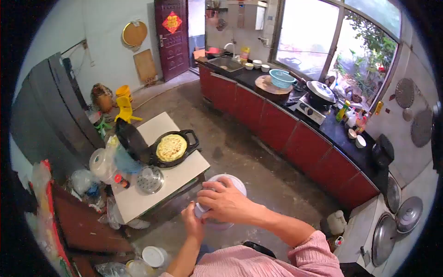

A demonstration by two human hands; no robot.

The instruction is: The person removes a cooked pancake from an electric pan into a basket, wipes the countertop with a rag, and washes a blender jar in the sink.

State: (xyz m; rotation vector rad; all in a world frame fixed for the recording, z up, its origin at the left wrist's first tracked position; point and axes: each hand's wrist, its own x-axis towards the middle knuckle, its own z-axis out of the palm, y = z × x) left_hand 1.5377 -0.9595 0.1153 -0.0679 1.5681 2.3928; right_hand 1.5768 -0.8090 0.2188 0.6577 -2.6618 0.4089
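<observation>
Both of my hands meet at the lower middle of the view, just past the near corner of the low table (194,167). My left hand (192,221) is wrapped round the side of a small whitish object (200,210). Over the top of it lies my right hand (226,201), its fingers curled and hiding most of the object. Beneath them stands a round white container (236,183), partly covered by my hands. On the table, a round browned flatbread (171,147) lies in a black pan (190,143) with its lid raised.
A perforated metal disc (150,179), a red-capped jar (122,180) and a plastic container (102,165) stand on the table's left. Red cabinets (272,123) carry a stove (310,110) and wok. A white bucket (154,256) sits at bottom left.
</observation>
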